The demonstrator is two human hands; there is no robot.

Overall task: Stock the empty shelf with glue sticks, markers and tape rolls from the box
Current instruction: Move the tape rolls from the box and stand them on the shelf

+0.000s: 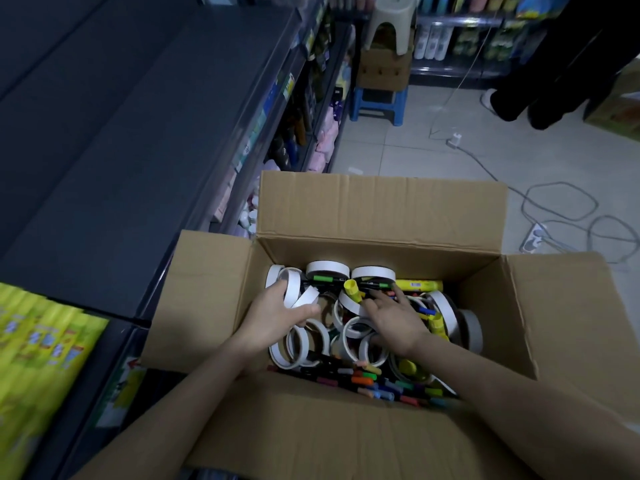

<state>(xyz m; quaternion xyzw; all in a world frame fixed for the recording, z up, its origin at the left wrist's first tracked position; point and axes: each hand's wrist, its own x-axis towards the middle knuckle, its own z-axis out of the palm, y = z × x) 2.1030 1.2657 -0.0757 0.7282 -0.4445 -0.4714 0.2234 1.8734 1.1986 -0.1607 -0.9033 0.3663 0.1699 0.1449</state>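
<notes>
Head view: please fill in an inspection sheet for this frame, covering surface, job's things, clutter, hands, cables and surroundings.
Surface: dark shelf left of the box; no stock seen on it.
Job's things: open cardboard box holds white tape rolls, coloured markers and yellow glue sticks, all jumbled.
Clutter: blue stool with a carton on it in the aisle.
Hands: left hand grips several tape rolls, fingers curled round them; right hand rests on the pile, fingers spread.
Cables: grey cables loop on the tiled floor by a power strip.
Surroundings: another person's dark-clad legs top right; yellow packs lower left.
</notes>
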